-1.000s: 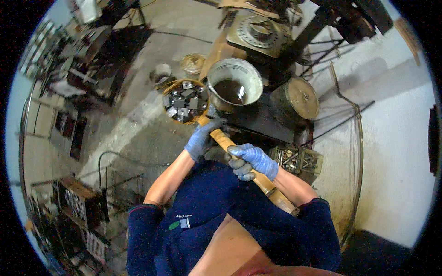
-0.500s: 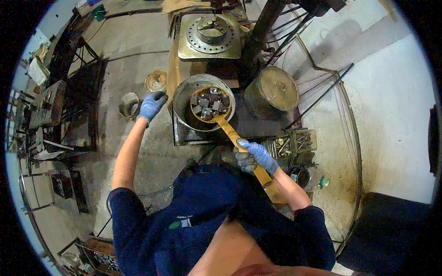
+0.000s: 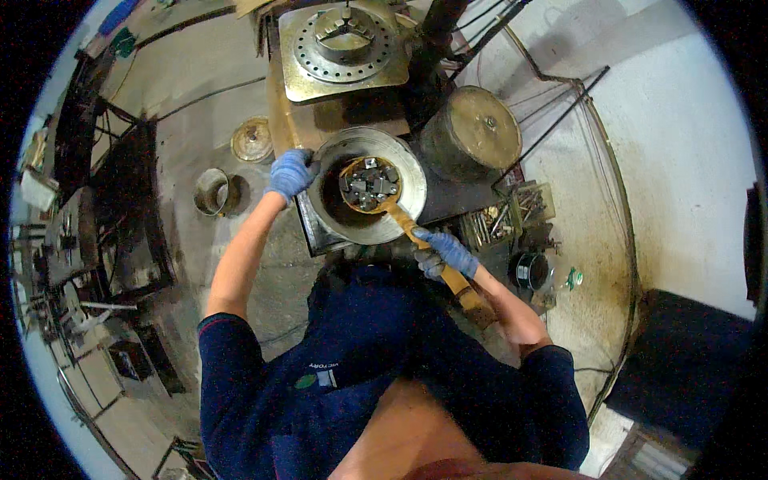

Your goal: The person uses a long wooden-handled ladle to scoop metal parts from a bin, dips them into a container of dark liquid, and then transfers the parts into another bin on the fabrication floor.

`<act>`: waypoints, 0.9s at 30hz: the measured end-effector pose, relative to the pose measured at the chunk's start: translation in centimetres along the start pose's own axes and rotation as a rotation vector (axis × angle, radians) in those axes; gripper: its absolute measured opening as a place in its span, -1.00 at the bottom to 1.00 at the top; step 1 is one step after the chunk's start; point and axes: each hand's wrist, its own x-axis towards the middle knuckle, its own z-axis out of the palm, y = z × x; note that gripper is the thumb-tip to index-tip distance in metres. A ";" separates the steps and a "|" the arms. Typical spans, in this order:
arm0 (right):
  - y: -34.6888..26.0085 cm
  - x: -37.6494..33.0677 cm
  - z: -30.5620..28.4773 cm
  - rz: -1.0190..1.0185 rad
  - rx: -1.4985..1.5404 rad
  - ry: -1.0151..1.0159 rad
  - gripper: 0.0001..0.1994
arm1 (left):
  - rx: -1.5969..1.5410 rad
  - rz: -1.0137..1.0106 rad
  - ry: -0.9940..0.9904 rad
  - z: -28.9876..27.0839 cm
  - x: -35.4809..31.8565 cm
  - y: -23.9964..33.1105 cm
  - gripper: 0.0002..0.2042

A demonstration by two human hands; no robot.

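A long-handled round scoop [image 3: 406, 218] holds several small dark and shiny metal blocks [image 3: 370, 184]. Its bowl rests inside a metal bucket [image 3: 412, 180], whose inner wall shows brown residue. My gloved right hand [image 3: 446, 253] is closed round the scoop's flat yellowish handle, below the bucket's right side. At the bucket's left rim is my gloved left hand [image 3: 291, 174], fingers bent over the edge. Its fingertips are partly hidden there. The bucket's mouth appears slightly tilted toward the right.
Behind the bucket stands a machine table with a round chuck [image 3: 346, 36]. A lidded drum [image 3: 472, 132] is at the right, with a bin of metal rods [image 3: 492, 224] nearer. On the left floor are an open can [image 3: 213, 192] and a round lidded container [image 3: 252, 139].
My left hand has moved right onto the bucket's rim. The bucket appears more tilted, showing more of its right inner wall. My right hand keeps hold of the scoop. The whole view has shifted slightly.
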 end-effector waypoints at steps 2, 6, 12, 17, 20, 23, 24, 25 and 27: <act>1.4 1.0 -0.1 -0.039 -0.063 0.062 -0.65 | -0.046 0.108 0.091 0.6 0.2 0.4 -0.74; 5.0 3.0 0.6 -0.036 0.071 0.058 -0.64 | -0.089 0.178 0.120 0.5 0.0 2.0 -0.76; 8.1 4.4 1.2 -0.012 0.279 -0.064 -0.70 | 0.017 0.244 0.115 0.9 -0.6 2.5 -0.78; 9.1 4.3 -2.9 0.001 0.455 -0.275 -0.66 | 0.001 0.238 0.151 1.7 -0.9 4.7 -0.78; 6.5 0.0 -2.7 -0.158 0.121 0.032 -0.64 | -0.013 0.236 0.167 2.0 -1.4 5.7 -0.77; 5.4 -0.8 -5.1 0.086 0.127 0.012 -0.63 | -0.024 0.241 0.167 1.6 -2.6 7.9 -0.76; 5.4 -1.3 -5.3 0.029 0.014 0.035 -0.62 | -0.029 0.242 0.172 1.6 -3.2 8.5 -0.76; 6.0 -1.1 -5.5 0.010 0.033 -0.002 -0.62 | -0.031 0.233 0.190 1.7 -3.7 9.1 -0.76; 8.6 0.0 -6.1 -0.028 0.072 -0.076 -0.62 | -0.035 0.216 0.228 1.8 -4.4 10.0 -0.76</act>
